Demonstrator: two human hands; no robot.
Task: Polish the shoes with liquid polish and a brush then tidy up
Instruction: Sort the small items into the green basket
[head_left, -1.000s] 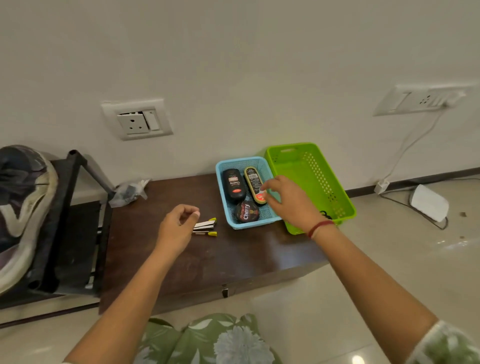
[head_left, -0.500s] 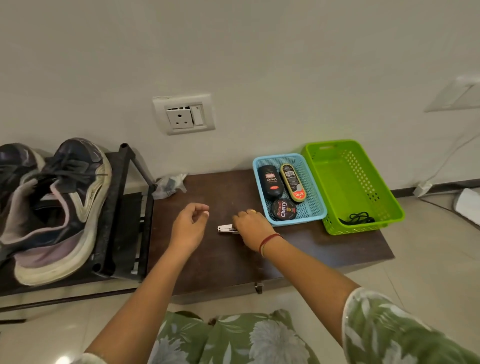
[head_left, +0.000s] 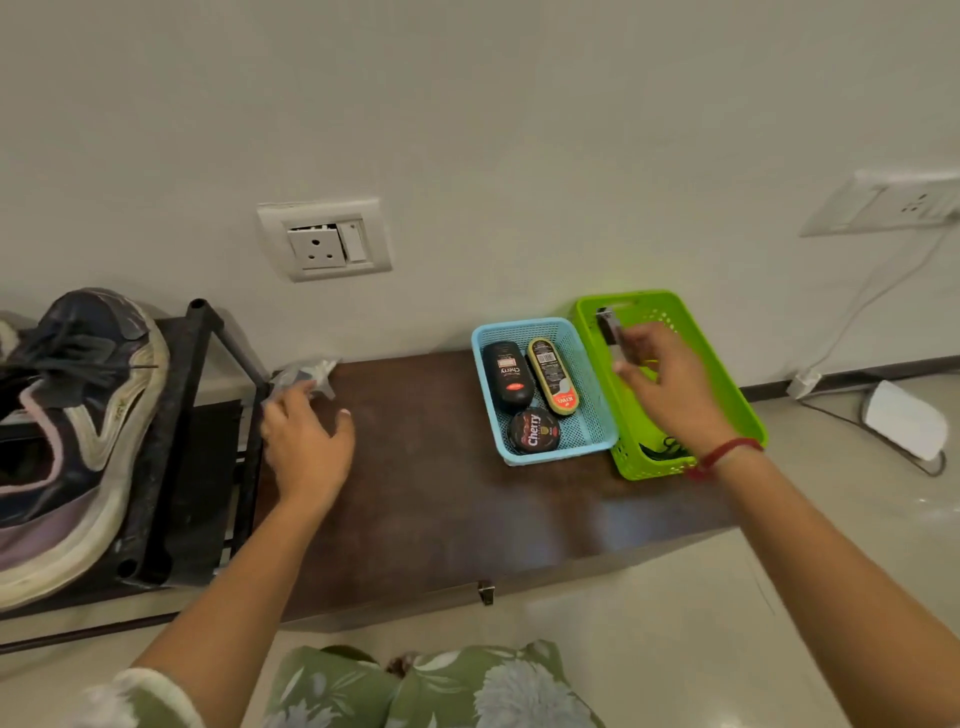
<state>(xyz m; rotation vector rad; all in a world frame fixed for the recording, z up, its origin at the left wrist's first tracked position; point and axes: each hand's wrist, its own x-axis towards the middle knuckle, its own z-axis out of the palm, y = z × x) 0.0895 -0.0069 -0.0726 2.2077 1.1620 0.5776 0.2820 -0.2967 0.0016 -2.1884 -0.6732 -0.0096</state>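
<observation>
Two hands: I saw both reach in from the lower edge of the frame over the dark bench (head_left: 441, 493).
Lap: green floral cloth (head_left: 415, 686) lay at the bottom centre.
Left hand: the left hand (head_left: 306, 447) sat left of centre with its fingers spread and nothing in it. Its fingertips were at the edge of a crumpled wrapper (head_left: 306, 375); I could not tell whether they touched it.
Right hand: the right hand (head_left: 670, 384), with a red thread (head_left: 722, 454) at the wrist, pinched a small object (head_left: 609, 327) in its fingertips right of centre. The object was dark and silver, too blurred for me to name.
Green basket: the green basket (head_left: 727, 379) stood under that hand, and the small object was held above its far end.
Blue basket: the blue basket (head_left: 477, 353) stood just left of the green one. It held a black bottle (head_left: 508, 376), a yellow-labelled bottle (head_left: 553, 376) and a round tin (head_left: 534, 430).
Shoe: a dark shoe (head_left: 78, 415) rested on a black rack (head_left: 192, 415) at the left edge.
Wall: a wall socket (head_left: 324, 239) was above the bench.
</observation>
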